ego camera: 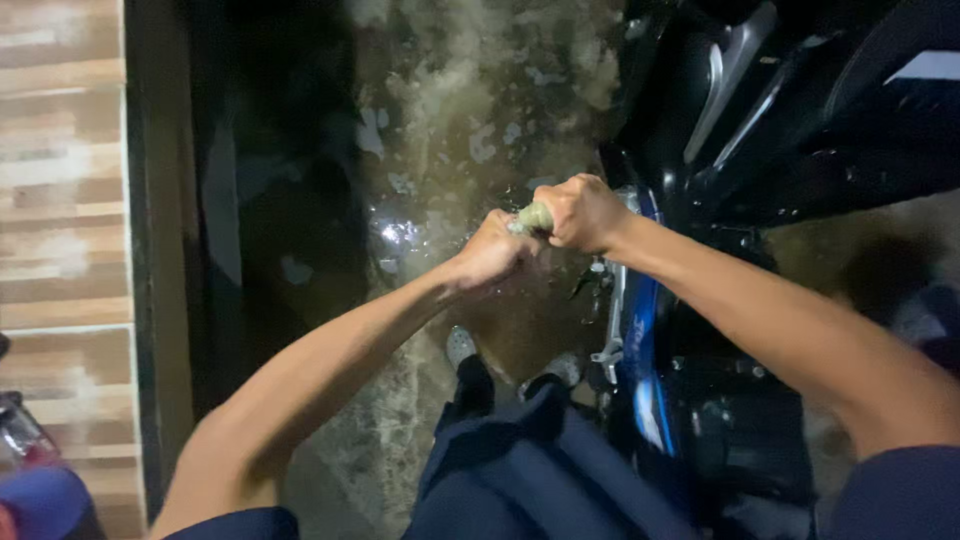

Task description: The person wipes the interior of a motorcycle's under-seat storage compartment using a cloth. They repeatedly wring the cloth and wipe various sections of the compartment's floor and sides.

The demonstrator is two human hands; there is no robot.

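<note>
A black and blue motorcycle (700, 300) stands on a wet concrete floor (470, 110) with flaking pale patches. Left of the motorcycle, past a dark strip of floor, runs a wall of brown and cream tiles (60, 200). Below that wall sits a blue and red object (35, 495), perhaps another vehicle.

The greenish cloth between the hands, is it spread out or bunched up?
Bunched up: the cloth shows only as a tight wad between the left hand and right hand, both fists closed on it.
</note>
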